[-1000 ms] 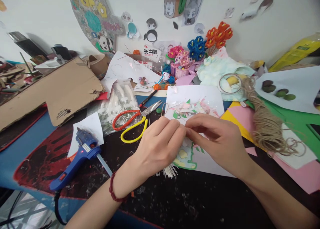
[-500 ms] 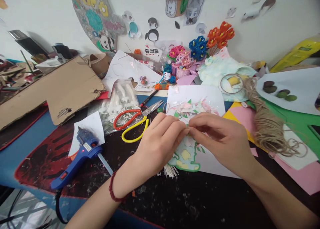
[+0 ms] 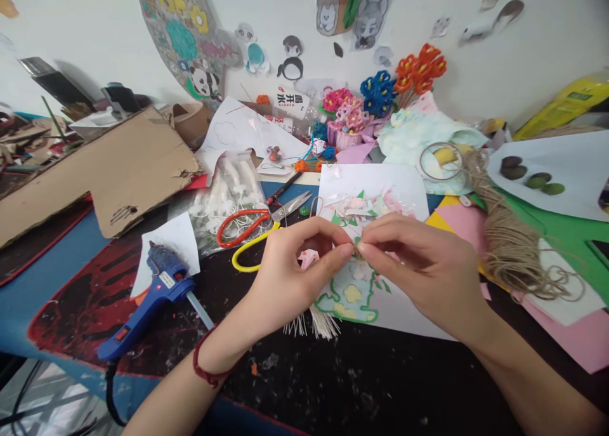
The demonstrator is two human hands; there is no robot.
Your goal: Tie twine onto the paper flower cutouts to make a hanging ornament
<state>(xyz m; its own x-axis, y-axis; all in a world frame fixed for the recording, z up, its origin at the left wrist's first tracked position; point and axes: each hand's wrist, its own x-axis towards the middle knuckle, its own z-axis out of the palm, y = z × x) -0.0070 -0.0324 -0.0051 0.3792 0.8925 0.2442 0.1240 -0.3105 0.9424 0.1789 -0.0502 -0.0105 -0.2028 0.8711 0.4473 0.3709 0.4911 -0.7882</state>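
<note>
Head view: over the worktop (image 3: 380, 379), the left hand (image 3: 290, 277) has rolled since half a second ago, now showing its thumb and a gap behind it; the right hand (image 3: 423, 271) barely differs. Both arch above the green-edged cutout (image 3: 352, 294), fingertips nearly meeting, pinched narrow on a small greenish piece (image 3: 357, 250), too tiny to identify

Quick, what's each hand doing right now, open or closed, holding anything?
Left hand: closed in a pinch; anything held is too small to identify.
Right hand: also pinching closed; what it holds can't be told.
</note>
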